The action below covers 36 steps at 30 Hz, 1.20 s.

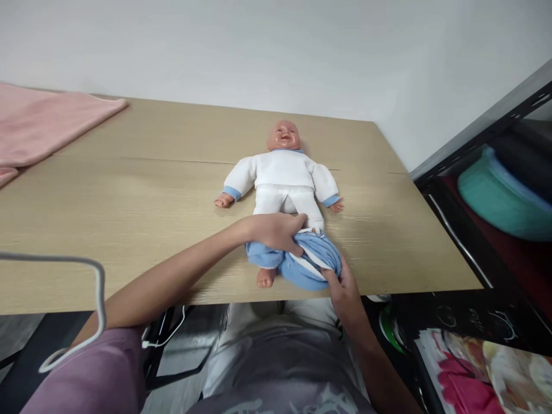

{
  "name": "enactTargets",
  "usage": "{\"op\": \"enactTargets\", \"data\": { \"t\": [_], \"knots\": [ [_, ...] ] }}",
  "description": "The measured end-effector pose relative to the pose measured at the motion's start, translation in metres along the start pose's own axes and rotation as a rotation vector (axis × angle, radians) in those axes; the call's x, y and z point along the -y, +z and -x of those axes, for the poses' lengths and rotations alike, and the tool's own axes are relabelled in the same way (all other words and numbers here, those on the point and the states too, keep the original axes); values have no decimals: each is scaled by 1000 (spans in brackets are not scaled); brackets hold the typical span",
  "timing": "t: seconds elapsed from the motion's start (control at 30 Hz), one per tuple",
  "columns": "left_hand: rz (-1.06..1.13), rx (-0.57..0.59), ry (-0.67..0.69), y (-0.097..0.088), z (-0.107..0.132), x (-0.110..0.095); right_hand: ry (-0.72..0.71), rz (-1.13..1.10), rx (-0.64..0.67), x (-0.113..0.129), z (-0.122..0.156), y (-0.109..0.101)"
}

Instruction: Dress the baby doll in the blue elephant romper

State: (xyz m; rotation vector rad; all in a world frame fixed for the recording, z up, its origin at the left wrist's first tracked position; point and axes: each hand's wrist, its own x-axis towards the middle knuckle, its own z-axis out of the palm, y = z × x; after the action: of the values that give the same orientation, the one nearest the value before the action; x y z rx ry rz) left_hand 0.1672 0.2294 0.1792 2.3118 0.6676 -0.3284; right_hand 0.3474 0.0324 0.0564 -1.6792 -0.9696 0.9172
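A baby doll (282, 172) in a white top and white leggings lies on its back on the wooden table (129, 207), head toward the wall. Blue trousers (302, 261) are bunched around its lower legs; one bare foot shows at the table's front edge. My left hand (276, 230) grips the waistband of the blue trousers at the doll's knees, fingers curled. My right hand (340, 284) pinches the lower right side of the same trousers.
A pink cloth (43, 123) lies at the table's far left. A white cable (92, 299) hangs in front of the camera at left. A dark shelf (474, 230) with a teal roll (500, 195) stands at right. A white wall is behind.
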Motion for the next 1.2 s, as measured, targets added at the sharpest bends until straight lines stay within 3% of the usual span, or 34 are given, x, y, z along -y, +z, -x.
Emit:
{"op": "enactTargets", "data": {
  "t": [0.17,0.37,0.47,0.6,0.8,0.93,1.07,1.2],
  "knots": [
    [89,-31,-5,-1,-2,2,12,-86,-7,-6,-1,8],
    [230,17,182,-4,-3,15,-23,-152,57,-11,-1,11],
    [263,13,251,-2,-5,24,-61,-173,13,-4,-1,13],
    [186,-18,265,3,-6,25,-140,-77,-56,3,-4,14],
    [-14,-105,266,-2,-2,13,-202,7,-102,-10,-22,5],
    [-64,-142,317,-9,-1,15,-333,138,11,-4,-47,-14],
    [-62,-133,374,-15,3,21,-509,320,258,19,-71,-41],
    [-97,-198,312,-25,22,25,-552,496,466,45,-82,-67]
  ]
}}
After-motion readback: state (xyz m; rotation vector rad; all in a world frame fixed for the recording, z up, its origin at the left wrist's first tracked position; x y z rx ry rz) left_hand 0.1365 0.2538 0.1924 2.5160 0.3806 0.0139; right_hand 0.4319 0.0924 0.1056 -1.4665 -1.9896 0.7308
